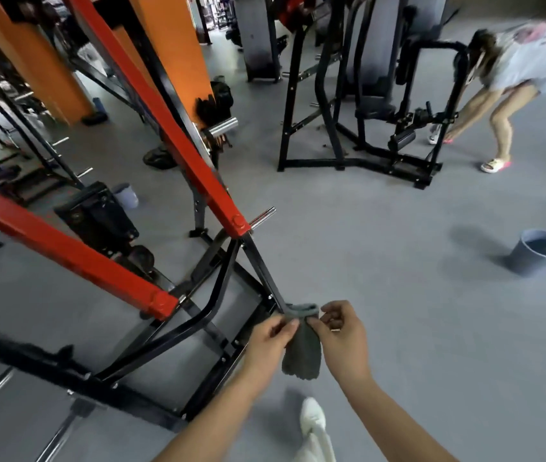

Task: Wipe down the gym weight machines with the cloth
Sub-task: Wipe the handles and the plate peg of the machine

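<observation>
A grey-green cloth point(301, 345) hangs between my two hands in the lower middle of the view. My left hand point(270, 341) pinches its upper left edge. My right hand point(343, 335) pinches its upper right edge. The cloth's top lies against the lower end of a slanted black bar point(263, 271) of a red and black weight machine point(198, 171). That bar runs up to a red arm with a bolt point(238, 221). The cloth's lower part droops free.
A grey bucket point(540, 251) stands on the floor at right. Another black machine point(358, 121) is at the back, with a person point(511, 78) bending beside it. Black base rails point(75, 371) and chrome pegs point(263, 216) lie left. My white shoe point(313, 418) is below.
</observation>
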A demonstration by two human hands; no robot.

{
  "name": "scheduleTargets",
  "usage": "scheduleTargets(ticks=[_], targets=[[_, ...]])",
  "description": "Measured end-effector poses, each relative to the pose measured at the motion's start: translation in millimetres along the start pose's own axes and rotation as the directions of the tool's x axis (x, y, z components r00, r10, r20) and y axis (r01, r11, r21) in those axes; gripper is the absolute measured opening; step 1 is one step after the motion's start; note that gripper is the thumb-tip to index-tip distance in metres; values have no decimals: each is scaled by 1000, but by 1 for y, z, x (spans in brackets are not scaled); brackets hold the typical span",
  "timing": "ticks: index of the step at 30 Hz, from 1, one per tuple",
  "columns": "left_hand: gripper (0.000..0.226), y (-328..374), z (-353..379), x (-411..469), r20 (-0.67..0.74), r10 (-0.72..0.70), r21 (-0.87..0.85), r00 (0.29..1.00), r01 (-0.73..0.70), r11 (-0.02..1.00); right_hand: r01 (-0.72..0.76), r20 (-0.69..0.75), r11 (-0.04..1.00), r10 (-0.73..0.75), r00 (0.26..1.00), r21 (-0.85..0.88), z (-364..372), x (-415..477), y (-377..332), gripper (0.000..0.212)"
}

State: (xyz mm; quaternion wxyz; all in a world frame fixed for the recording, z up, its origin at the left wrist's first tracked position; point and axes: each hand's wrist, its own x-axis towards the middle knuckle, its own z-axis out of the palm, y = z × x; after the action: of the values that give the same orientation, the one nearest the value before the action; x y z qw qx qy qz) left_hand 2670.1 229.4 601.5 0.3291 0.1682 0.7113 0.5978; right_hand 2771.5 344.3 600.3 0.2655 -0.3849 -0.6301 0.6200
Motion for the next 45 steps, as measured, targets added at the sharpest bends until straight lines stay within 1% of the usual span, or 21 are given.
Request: scheduleTargets(ticks=[4, 6, 9, 11, 12, 14, 15, 17, 19, 21, 23, 26, 29, 30, 32, 35, 38, 39, 42, 43, 45], targets=[[16, 3, 36, 71, -67, 51, 3, 996, -51, 999, 70, 33, 994, -67, 997, -83, -5, 67, -2, 16], [20, 9, 61, 117, -72, 70, -21, 995, -72, 997, 41, 68, 992, -33, 997, -119, -16, 117, -3, 10], [26, 25, 91, 188, -41, 64, -43, 997, -66, 997, -20, 105, 986, 38, 994, -168, -37, 195, -12, 14], [21, 39, 111, 238, -16, 82, 16, 996, -82, 996, -81, 168, 987, 104, 980, -139, -49, 246, -29, 17], [18, 47, 117, 258, 2, 98, 82, 995, -98, 992, -93, 202, 986, 119, 972, -136, -54, 266, -38, 17], [13, 60, 131, 297, 50, 127, 128, 991, -132, 983, -87, 226, 980, 126, 966, -177, -64, 311, -51, 15], [11, 67, 141, 324, 57, 153, 116, 987, -158, 981, -88, 230, 980, 128, 965, -176, -68, 345, -55, 13], [15, 82, 150, 347, 56, 147, 93, 988, -151, 984, -126, 218, 982, 154, 964, -138, -74, 379, -61, 13], [25, 93, 155, 373, 1, 86, 23, 996, -86, 996, -171, 241, 981, 188, 952, -89, -72, 413, -62, 16], [33, 100, 156, 402, -70, 54, -18, 996, -55, 998, -207, 305, 977, 212, 929, -47, -67, 451, -59, 17], [29, 103, 155, 432, -104, 54, -10, 993, -56, 998, -212, 371, 977, 211, 904, -39, -60, 491, -56, 16], [13, 105, 151, 472, -176, -2, 14, 984, 4, 1000, -237, 437, 971, 227, 870, -33, -43, 547, -48, 10], [11, 106, 149, 508, -275, -90, -31, 957, 85, 996, -300, 535, 952, 282, 796, -55, -16, 598, -41, 7], [13, 107, 148, 520, -329, -118, -61, 937, 104, 993, -310, 574, 948, 292, 765, -70, -4, 617, -39, 8], [18, 104, 148, 540, -459, -196, -154, 866, 140, 978, -321, 652, 936, 336, 679, -148, 19, 650, -35, 10], [21, 92, 152, 554, -618, -279, -249, 735, 153, 956, -310, 717, 902, 427, 551, -299, 48, 681, -24, 9], [9, 77, 143, 563, -714, -347, -317, 609, 160, 935, -308, 736, 859, 511, 444, -410, 76, 697, -12, 10], [5, 70, 136, 566, -746, -375, -340, 551, 169, 925, -287, 733, 842, 539, 414, -457, 87, 700, -6, 8], [11, 54, 109, 575, -802, -447, -398, 396, 204, 895, -260, 686, 796, 603, 408, -546, 109, 704, 9, 13], [11, 42, 91, 585, -815, -464, -420, 346, 199, 886, -233, 675, 779, 622, 397, -582, 126, 709, 18, 15], [12, 31, 65, 602, -828, -481, -441, 287, 194, 876, -171, 659, 754, 643, 391, -634, 144, 716, 25, 15]])
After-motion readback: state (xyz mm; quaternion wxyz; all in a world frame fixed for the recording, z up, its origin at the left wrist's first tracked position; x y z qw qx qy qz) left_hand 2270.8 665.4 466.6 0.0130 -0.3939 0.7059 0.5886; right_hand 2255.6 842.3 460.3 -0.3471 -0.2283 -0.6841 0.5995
